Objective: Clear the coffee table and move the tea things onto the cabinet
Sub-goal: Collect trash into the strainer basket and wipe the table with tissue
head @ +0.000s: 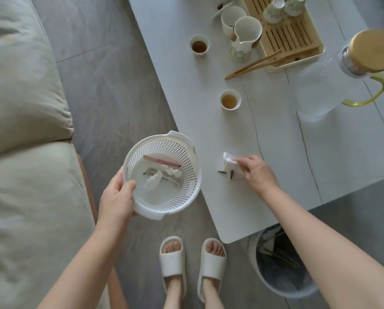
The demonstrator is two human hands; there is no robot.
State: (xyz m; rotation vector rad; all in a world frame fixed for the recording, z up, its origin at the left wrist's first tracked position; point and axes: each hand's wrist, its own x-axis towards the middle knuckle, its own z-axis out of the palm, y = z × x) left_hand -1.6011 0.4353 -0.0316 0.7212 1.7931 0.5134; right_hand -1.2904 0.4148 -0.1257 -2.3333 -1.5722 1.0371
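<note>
I see a pale green sofa (pixel 24 130) along the left, standing on grey floor tiles (pixel 102 70). A round waste bin (pixel 280 284) sits partly under the table's near corner, dark scraps inside. Two white slippers (pixel 193 264) are on the floor beside it.

Location: home living room | Evidence: cushioned sofa (pixel 26 130) standing along the left of a grey tiled floor (pixel 110 85) | low coffee table (pixel 275 152) carrying a bamboo tea tray (pixel 293 36) at its far edge | person wearing house slippers (pixel 173 264) | waste bin (pixel 282 268) sitting under the table's near corner
</note>
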